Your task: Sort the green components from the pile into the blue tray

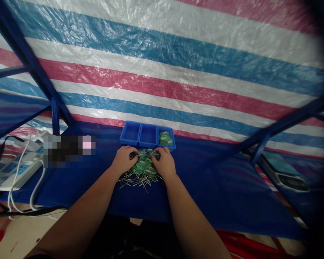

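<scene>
A pile of small green packets (144, 163) mixed with thin metal sticks (142, 178) lies on the blue table (205, 180). My left hand (125, 159) rests at the pile's left side, its fingers curled round something dark that is too small to name. At the right side, my right hand (164, 162) has its fingers bent over the packets, also closed on something unclear. Just behind the pile stands a blue tray (148, 135) with three compartments. Its right compartment holds green packets (165, 138); the left and middle ones show bare bottoms.
White power strips (20, 169) with cables sit at the far left, near a blurred-out object (67, 149). Blue metal frame bars (55, 115) rise on both sides. A scale-like device (293, 181) is at the right. Striped sheeting (162, 79) hangs behind.
</scene>
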The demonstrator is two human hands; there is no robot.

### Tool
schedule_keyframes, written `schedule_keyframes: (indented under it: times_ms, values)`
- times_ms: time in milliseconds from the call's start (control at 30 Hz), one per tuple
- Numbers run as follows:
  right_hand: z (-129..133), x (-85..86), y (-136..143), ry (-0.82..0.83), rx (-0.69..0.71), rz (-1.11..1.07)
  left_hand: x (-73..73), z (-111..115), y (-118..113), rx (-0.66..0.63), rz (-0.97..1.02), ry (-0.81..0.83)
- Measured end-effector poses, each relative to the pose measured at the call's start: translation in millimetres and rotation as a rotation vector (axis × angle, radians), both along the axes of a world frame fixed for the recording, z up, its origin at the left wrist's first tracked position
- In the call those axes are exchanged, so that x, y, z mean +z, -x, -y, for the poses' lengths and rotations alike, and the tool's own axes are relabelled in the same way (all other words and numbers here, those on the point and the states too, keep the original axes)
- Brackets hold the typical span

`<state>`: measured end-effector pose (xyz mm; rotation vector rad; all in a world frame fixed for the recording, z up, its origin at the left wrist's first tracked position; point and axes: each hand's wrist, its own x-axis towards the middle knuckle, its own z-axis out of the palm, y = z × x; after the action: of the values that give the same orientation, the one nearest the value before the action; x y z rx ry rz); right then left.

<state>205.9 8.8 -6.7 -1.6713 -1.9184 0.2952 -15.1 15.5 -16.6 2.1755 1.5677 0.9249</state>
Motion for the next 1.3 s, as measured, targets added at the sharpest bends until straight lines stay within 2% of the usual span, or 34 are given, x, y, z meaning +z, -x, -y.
schedule_keyframes:
  times_ms: [167, 233, 400, 600, 800, 1033, 1300]
  values:
    - [2.9, 12.5, -4.1, -0.123, 0.142, -0.144, 1.0, 0.6, 0.6, -0.001, 0.006, -0.010]
    - [3.6, 16.6, -6.1, -0.165, 0.158, -0.213, 1.5, 0.7, 0.7, 0.001, 0.007, -0.014]
    - [1.3, 16.9, -11.4, -0.296, 0.042, -0.393, 2.1, 1.0, 0.2, 0.000, 0.026, -0.028]
    - [-13.0, 11.4, -18.2, -0.431, -0.071, -0.461, 3.1, 1.9, -0.3, -0.009, 0.010, -0.038]
    - [-25.2, 6.9, -23.4, -0.366, -0.136, -0.297, 4.3, 2.7, -1.0, -0.020, -0.009, -0.059]
    - [-22.6, 1.6, -18.0, -0.288, -0.186, -0.033, 5.6, 2.5, -1.7, -0.017, -0.010, -0.050]
    - [-21.6, 0.1, -14.6, -0.257, -0.197, 0.035, 3.0, 1.9, -1.0, -0.020, -0.013, -0.043]
